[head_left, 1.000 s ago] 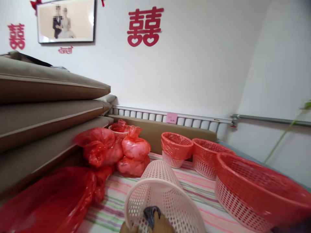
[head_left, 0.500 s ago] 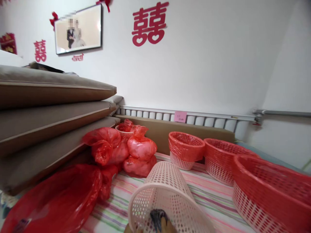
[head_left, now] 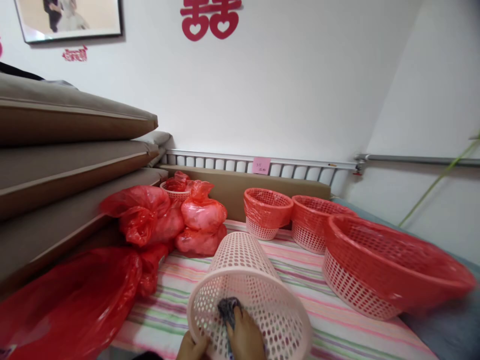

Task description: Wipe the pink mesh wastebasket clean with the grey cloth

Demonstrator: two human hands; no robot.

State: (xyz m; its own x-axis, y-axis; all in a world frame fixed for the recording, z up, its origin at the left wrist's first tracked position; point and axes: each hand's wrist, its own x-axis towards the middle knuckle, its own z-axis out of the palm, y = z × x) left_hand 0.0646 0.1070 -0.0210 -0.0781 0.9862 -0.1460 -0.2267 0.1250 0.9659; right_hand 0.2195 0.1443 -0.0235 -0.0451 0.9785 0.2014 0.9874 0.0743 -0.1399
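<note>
A pale pink perforated plastic basket [head_left: 243,252] lies tipped on its side, its wide mouth facing me. At the lower left of that mouth, my left hand [head_left: 193,346] is closed on the rim. Reaching into the basket, my right hand [head_left: 245,336] grips a dark grey cloth [head_left: 228,309] against the inner wall. Part of the cloth is hidden under my fingers.
Three pink baskets lined with red plastic bags stand along the right, the largest basket [head_left: 356,285] nearest. Red bags [head_left: 202,215] and a loose red bag [head_left: 75,305] lie left on a striped sheet [head_left: 176,285]. Stacked grey cushions [head_left: 75,160] rise at the left.
My view has tilted down and turned right, so more of both hands and the basket's mouth shows. The cloth stays in my right hand inside the basket.
</note>
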